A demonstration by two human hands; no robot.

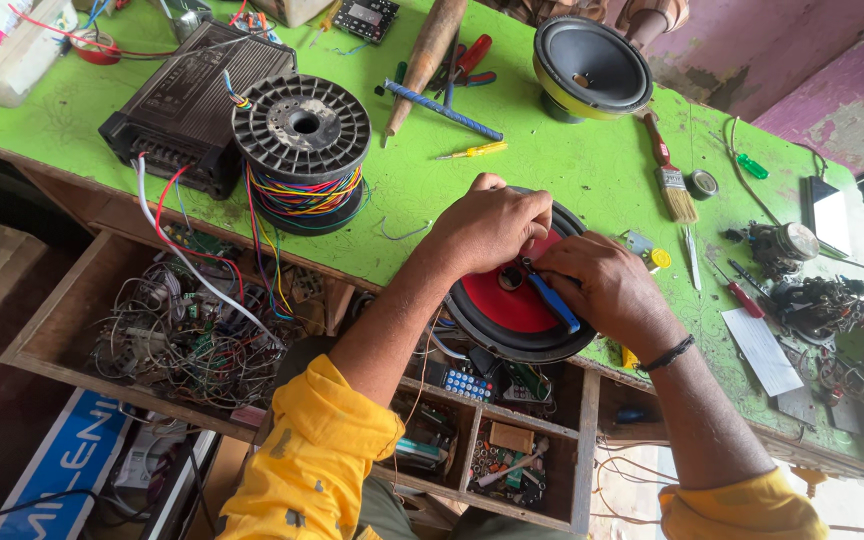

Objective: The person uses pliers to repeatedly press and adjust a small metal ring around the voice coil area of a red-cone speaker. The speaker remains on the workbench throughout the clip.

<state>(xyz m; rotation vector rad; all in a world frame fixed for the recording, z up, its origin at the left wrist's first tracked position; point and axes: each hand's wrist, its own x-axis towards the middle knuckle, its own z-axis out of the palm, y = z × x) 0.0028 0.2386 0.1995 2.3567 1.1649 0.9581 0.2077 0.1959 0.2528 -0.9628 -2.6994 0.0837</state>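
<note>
A round speaker with a red cone (500, 305) lies face up at the near edge of the green workbench (592, 170). My left hand (490, 226) rests on its far rim, fingers pinched at the cone's centre. My right hand (607, 288) grips a blue-handled tool (553, 302), its tip at the speaker's centre next to my left fingers. Both hands touch each other over the speaker.
A black spool of coloured wire (301, 150) and a black box (187, 100) stand to the left. A second speaker with a yellow rim (592, 70), a paintbrush (670, 172), screwdrivers and small parts lie on the bench. Open drawers of wires (182, 330) and parts (492, 450) sit below.
</note>
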